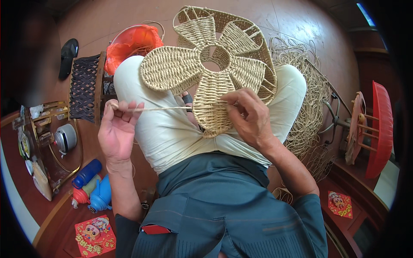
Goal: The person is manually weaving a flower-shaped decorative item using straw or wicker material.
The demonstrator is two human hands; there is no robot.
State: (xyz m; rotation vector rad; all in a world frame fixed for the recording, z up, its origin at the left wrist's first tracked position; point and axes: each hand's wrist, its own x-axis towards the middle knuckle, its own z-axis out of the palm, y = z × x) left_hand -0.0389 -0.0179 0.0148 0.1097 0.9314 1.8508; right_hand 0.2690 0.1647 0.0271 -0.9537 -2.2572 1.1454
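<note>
A pale straw-coloured woven piece (pixel 167 66), flower-shaped with broad petals round an open centre and a curved rim behind, rests on my lap. My left hand (pixel 117 129), out to the left, pinches a thin cord (pixel 163 109) between thumb and fingers; the cord runs taut to the left edge of the lower petal. My right hand (pixel 249 118) grips the right side of that lower petal (pixel 208 94), fingers curled over it, fingertips partly hidden.
A red-lined bucket (pixel 124 49) and dark woven stool (pixel 81 86) stand at left, with thermoses (pixel 88 172), a silver pot (pixel 64 137) and a cluttered trolley (pixel 43 163). A heap of loose cord (pixel 301 133) lies at right, beside red plastic stools (pixel 377 129).
</note>
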